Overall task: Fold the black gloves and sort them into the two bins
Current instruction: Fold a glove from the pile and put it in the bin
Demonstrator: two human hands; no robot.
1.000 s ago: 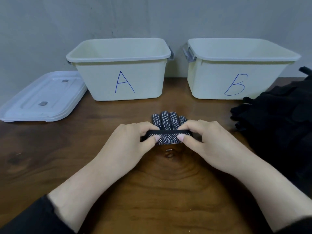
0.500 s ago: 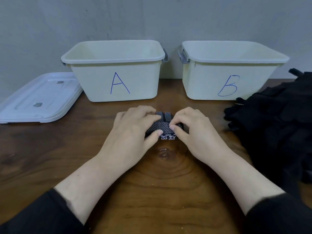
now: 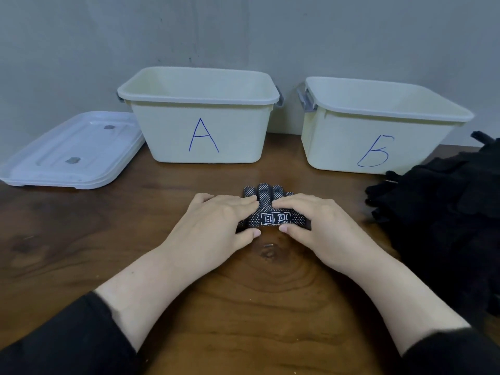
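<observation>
A grey wall is backing a dark wooden table (image 3: 81, 253), where two cream bins are standing side by side at the far edge. Bin A (image 3: 200, 131) is sitting at about 11 o'clock from the hands, bin B (image 3: 378, 136) at about 1 o'clock, and the visible parts of their insides are showing no gloves, though the floors are hidden. A white lid (image 3: 67, 152) is lying flat at 10 o'clock, just beside bin A.

The dotted black glove (image 3: 270, 209) is lying on the table in front of the person, between the two hands, its fingertips pointing toward 12 o'clock. The left hand (image 3: 216, 226) and the right hand (image 3: 322, 226) are both pressing on the folded part, fingers held together and laid over the top, thumbs tucked against the near edge, so each is pinching the fold. A heap of black gloves (image 3: 446, 226) is waiting at 3 o'clock, so by my judgement the sorting is only beginning: this fold is under way, and almost everything else is left.

Compared with a second ago, the cuff is now rolled further toward 12 o'clock, leaving white printed lettering showing on top and less of the glove's fingers exposed. The view is also sitting lower and closer than before.
</observation>
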